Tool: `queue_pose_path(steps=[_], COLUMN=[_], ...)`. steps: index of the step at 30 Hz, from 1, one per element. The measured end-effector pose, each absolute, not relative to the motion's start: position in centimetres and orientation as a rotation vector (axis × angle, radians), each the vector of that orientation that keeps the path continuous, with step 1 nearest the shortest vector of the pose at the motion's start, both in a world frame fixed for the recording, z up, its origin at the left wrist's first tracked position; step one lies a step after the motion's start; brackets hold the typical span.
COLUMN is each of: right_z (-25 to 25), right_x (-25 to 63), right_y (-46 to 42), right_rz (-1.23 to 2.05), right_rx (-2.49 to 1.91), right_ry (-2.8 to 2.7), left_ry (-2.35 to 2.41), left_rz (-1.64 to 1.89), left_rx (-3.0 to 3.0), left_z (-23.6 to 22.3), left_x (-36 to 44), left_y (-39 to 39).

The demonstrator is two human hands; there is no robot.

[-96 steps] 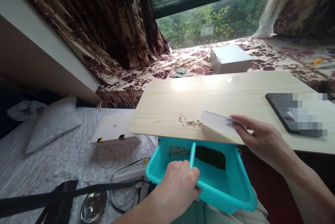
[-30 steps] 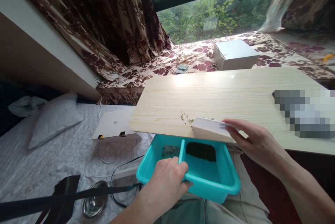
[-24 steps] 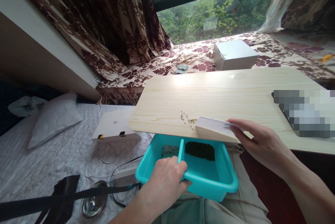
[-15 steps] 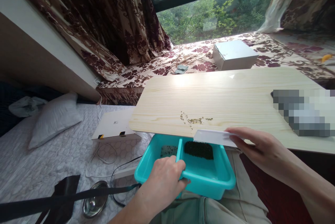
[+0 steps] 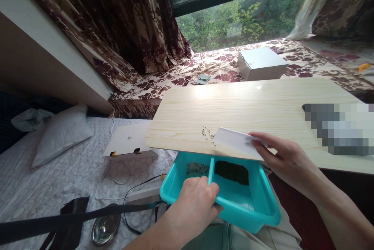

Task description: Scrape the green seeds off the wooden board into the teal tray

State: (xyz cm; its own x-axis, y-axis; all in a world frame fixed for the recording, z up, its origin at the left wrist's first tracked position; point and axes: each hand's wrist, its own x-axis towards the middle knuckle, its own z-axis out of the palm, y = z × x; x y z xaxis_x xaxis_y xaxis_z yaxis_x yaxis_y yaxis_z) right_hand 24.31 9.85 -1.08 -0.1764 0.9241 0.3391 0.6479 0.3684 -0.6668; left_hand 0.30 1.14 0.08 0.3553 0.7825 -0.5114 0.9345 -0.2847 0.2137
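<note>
Fingers of the right hand (image 5: 283, 158) are clamped on the end of a thin, flat white rectangular card (image 5: 233, 139), which stands tilted near the front edge of a pale, wood-grained worktop (image 5: 233, 106). Small greenish-brown round grains (image 5: 208, 133) lie scattered just beside the card's far end; whether any sit behind it, I cannot tell.

Just below that edge is a turquoise plastic two-compartment tub (image 5: 251, 220). The left hand (image 5: 196, 199) has its fingers closed on the tub's near rim, where the central divider (image 5: 210, 170) meets it. Dark green grains (image 5: 232, 172) lie massed in the right compartment; the left holds a sparse spread of dark specks (image 5: 197, 169).

On the worktop's right side lies a dark, flat object (image 5: 321, 125), mostly pixelated. An oval shiny metal bowl (image 5: 106, 226) rests on the white quilted bed (image 5: 96, 185).
</note>
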Motion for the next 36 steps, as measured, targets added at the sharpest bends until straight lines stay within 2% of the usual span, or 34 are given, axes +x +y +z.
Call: queue_pose_path(steps=[12,19,36], right_z=[-1.8,-2.0,-2.0], right_x=[23.4,25.3,24.6], right_y=[8.6,9.6,10.1], right_rz=[0.618,0.403,0.362], right_rx=[-1.346,-1.498,-1.487], right_ry=[-1.913,-1.796,-1.866], left_ry=[1.506,1.501,1.504], left_rz=[-0.404,-0.431,-0.424], left_rx=[2.152,2.127,2.108], left_z=[-0.1,0.1,0.1], left_x=[0.2,0.3,0.2], left_y=[1.1,1.2,1.3])
